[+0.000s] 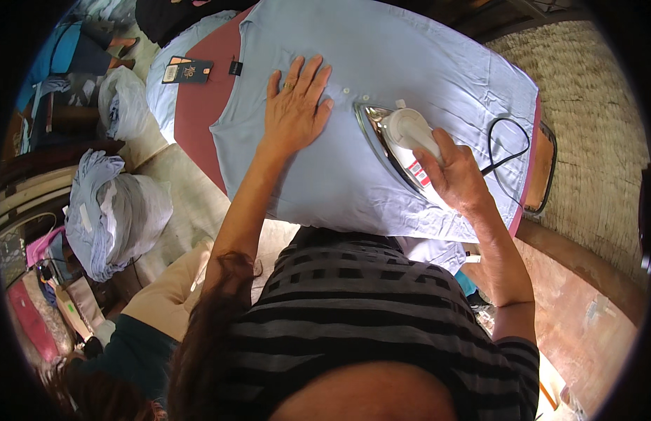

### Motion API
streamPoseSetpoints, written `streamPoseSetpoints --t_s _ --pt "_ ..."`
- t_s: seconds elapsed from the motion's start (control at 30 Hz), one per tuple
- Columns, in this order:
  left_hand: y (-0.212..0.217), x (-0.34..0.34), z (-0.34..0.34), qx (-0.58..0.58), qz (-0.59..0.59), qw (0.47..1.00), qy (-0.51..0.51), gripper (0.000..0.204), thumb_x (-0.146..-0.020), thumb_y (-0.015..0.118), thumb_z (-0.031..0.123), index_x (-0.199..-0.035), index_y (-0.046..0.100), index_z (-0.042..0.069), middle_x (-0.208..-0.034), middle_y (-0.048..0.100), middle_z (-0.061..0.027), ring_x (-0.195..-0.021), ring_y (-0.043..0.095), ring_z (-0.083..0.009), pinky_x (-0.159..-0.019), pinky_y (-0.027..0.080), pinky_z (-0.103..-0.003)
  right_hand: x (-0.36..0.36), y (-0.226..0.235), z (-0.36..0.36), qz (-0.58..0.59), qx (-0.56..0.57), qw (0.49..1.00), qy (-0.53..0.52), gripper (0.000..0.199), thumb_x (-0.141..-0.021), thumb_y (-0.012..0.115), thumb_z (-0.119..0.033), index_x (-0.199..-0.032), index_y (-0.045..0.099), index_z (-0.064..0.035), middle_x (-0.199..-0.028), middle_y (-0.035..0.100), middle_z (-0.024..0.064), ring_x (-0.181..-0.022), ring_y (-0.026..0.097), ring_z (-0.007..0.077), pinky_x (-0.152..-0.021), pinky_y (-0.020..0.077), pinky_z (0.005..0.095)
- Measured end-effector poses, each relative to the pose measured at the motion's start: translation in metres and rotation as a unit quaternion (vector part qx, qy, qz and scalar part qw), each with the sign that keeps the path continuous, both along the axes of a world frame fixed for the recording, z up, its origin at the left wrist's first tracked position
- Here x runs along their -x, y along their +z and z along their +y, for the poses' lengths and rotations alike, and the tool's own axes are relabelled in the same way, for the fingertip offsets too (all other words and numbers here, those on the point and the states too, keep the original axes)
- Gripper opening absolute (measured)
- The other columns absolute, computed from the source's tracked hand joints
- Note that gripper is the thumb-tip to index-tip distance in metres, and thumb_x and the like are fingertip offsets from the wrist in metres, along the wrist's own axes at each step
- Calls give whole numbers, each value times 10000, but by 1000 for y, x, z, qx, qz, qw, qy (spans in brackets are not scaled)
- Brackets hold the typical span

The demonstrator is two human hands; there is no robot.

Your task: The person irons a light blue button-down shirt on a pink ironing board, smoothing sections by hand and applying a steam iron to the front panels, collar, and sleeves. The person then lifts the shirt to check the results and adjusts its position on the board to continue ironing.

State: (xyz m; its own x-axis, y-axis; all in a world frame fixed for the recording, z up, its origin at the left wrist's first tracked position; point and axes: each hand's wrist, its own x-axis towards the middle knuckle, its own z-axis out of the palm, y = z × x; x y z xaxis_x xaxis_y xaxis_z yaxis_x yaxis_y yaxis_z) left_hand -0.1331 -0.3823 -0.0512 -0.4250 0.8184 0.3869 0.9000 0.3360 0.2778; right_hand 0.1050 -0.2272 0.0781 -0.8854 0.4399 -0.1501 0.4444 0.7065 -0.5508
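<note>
A light blue shirt (297,189) lies spread over a dark red ironing board (199,151). My left hand (295,105) rests flat on the cloth, fingers spread, with a ring on one finger. To its right, my right hand (457,172) grips the handle of a white clothes iron (404,133). The iron's metal soleplate is down on the shirt, its tip toward the far left, beside small pale buttons (356,94). A black cord (491,167) loops behind the iron across the fabric. Near the collar end lies a dark hang tag (192,71).
At the left, a pile of bluish clothes (104,210) sits by a clear plastic bag (122,102). A person in dark green and tan clothing (153,309) is at the lower left; another person's legs (94,52) show at the upper left. A woven wall (578,98) stands at the right.
</note>
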Motion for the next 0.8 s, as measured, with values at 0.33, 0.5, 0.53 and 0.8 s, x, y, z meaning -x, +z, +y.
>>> streamPoseSetpoints --t_s 0.33,0.5,0.53,0.8 --pt "0 -1 -1 19 3 1000 11 539 -956 465 368 -1463 421 188 -1550 365 -11 -1433 318 -273 -1133 194 -535 -3 6 2 -36 103 994 -13 288 -974 595 -273 -1032 494 -9 -735 641 266 -698 663 452 -585 503 470" --pt "1 -3 0 16 2 1000 12 523 -923 499 350 -1412 478 167 -1520 403 -29 -1422 334 -260 -1131 199 -543 16 10 -2 -54 97 994 17 289 -971 599 -266 -1067 504 -10 -781 652 265 -722 663 455 -603 504 463" --pt "1 -3 0 16 0 1000 14 523 -923 498 350 -1413 477 168 -1522 401 -28 -1423 332 -258 -1133 196 -542 12 10 -1 -55 88 994 26 291 -970 601 -263 -1078 507 -10 -789 655 264 -722 662 455 -603 503 461" --pt "0 -1 0 14 -1 1000 12 527 -919 515 350 -1412 478 169 -1520 400 -31 -1422 329 -261 -1129 191 -545 11 13 -2 -65 118 991 0 316 -950 620 -265 -1086 516 0 -785 638 270 -750 635 483 -636 502 477"
